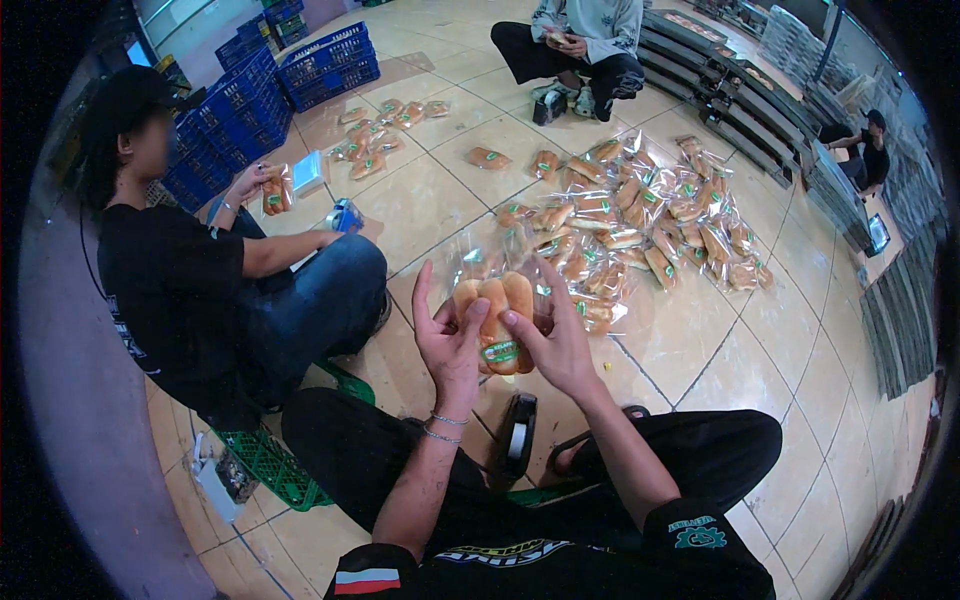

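Between my hands is a clear plastic bag of bread rolls (493, 312), several long golden buns side by side with a green label low on the front. My left hand (448, 340) holds the bag's left side, thumb over the front and index finger raised. On the right side my right hand (556, 345) grips it, its thumb pressed on the front. The bag's loose clear top stands up beyond the buns. On the floor below my hands is a black tape dispenser (517, 438) with a pale roll. Past the held bag spreads a large pile of bagged bread (640, 215).
A person (190, 240) sits close at left, holding bagged bread beside a smaller group of bags (370, 140). Blue crates (235, 110) stack behind. Another person (575, 50) sits ahead, next to stacked dark trays (735, 100). A green crate (270, 465) lies at my left.
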`<action>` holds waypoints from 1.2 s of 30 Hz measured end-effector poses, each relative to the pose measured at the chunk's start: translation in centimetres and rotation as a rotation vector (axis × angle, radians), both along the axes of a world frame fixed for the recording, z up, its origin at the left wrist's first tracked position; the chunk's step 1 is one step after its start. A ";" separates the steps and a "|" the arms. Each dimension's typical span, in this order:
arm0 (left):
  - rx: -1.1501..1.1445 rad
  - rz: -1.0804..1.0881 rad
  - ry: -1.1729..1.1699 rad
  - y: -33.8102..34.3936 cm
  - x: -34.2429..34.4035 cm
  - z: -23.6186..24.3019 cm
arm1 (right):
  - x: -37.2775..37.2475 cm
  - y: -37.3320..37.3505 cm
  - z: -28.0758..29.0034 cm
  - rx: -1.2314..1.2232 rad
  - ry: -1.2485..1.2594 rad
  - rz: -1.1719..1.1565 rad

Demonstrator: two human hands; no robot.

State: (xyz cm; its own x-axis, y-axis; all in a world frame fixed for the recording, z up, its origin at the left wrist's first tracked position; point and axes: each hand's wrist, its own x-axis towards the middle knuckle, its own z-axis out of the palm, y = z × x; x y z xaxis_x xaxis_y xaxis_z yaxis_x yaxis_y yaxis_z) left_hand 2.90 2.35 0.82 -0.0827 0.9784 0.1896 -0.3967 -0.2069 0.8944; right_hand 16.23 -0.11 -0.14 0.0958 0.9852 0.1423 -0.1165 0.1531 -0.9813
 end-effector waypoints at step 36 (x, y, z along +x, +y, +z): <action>0.584 -0.449 0.641 -1.4 -3.3 2.4 | 7.6 -2.7 8.3 0.246 -0.543 0.091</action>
State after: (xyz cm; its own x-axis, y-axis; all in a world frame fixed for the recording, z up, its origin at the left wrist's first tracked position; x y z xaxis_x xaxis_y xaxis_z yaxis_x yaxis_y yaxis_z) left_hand -0.36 0.97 3.23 0.5627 0.6317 0.5332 -0.0204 -0.6342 0.7729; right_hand 23.81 -2.82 8.17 -0.1379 0.9179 0.3720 0.3683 0.3961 -0.8411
